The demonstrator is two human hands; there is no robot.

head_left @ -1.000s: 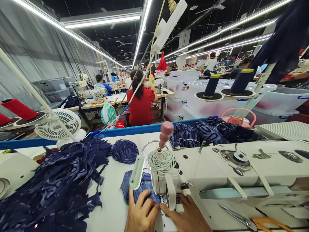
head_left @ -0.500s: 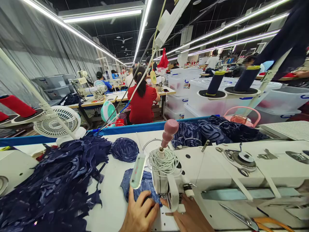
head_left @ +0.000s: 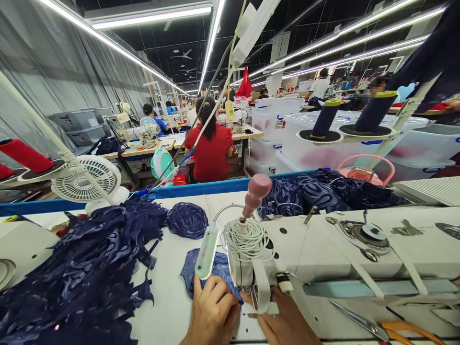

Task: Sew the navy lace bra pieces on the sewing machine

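Note:
My left hand (head_left: 214,309) rests at the front edge of a crumpled blue patterned fabric piece (head_left: 223,268), its fingers bent and closed on the cloth. The fabric lies on the white bed of a sewing machine (head_left: 241,268), its right end under the needle area. My right hand (head_left: 285,318) reaches in from the right, partly hidden behind the machine head. One of its fingertips shows left of the presser foot, at the fabric's edge, and its fingers look closed on the cloth. A small lamp (head_left: 207,254) hangs over the fabric, just beyond my left fingers.
Dark blue fabric pieces (head_left: 89,258) are heaped at the left, with a round bundle (head_left: 187,220) beside them. Orange-handled scissors (head_left: 373,328) lie at the right front. More fabric (head_left: 309,194) lies behind the machine. A person in red (head_left: 211,153) sits ahead.
The view has shifted slightly. My left fingers are bent more and sit closer together near the presser foot. My right hand stays in about the same place.

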